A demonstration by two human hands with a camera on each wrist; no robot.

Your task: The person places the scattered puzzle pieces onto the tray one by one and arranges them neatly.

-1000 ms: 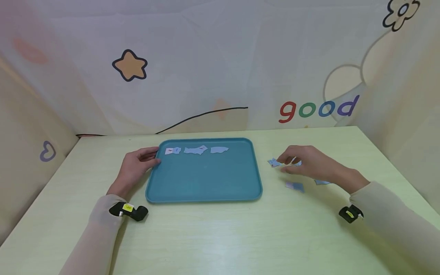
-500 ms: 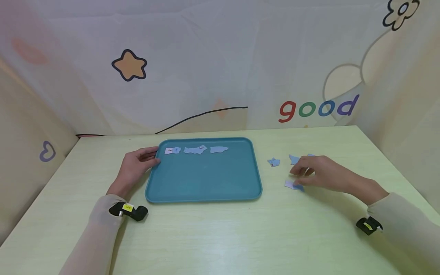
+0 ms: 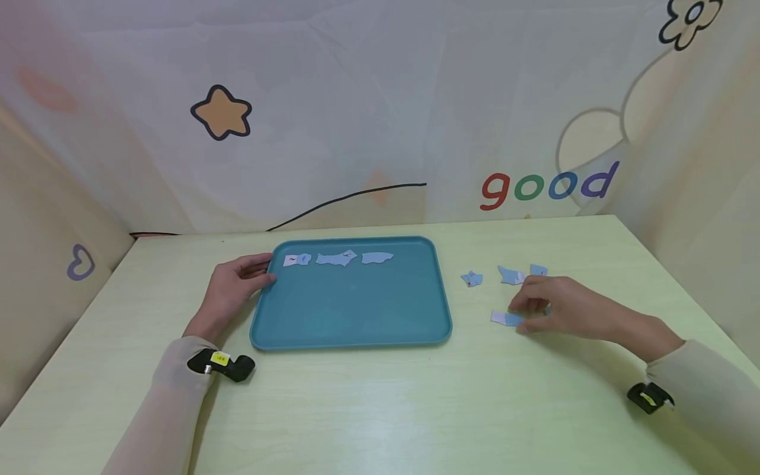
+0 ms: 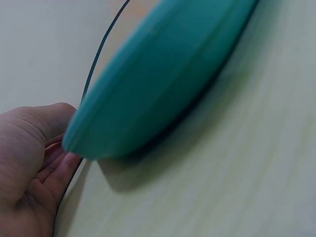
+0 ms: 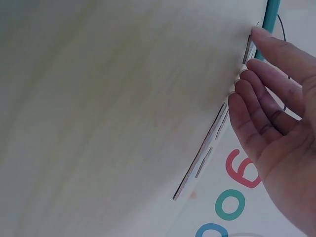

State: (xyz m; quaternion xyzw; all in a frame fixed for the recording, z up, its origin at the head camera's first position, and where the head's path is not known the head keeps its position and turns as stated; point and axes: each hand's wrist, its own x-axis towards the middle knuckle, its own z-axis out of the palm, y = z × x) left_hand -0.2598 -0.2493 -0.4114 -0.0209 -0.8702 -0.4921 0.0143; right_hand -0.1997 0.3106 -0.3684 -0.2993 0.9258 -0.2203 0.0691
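Ragged bluish scraps (image 3: 337, 258) lie in a teal tray (image 3: 350, 310) and to its right.

The pale table (image 3: 356, 409) has a blue tray (image 3: 350, 310) sitting on it towards the back, and there, over to the tray's right, small jagged paper scraps (image 3: 472, 280) dot the tabletop.

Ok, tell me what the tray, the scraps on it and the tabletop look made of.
Tray: probably plastic, smooth and low-sheen, uniformly teal with a rounded rim. Scraps: likely matte paper or thin card, flat with ragged edges. Tabletop: wood or wood-look laminate, smooth, pale, faintly grained; can't tell which.
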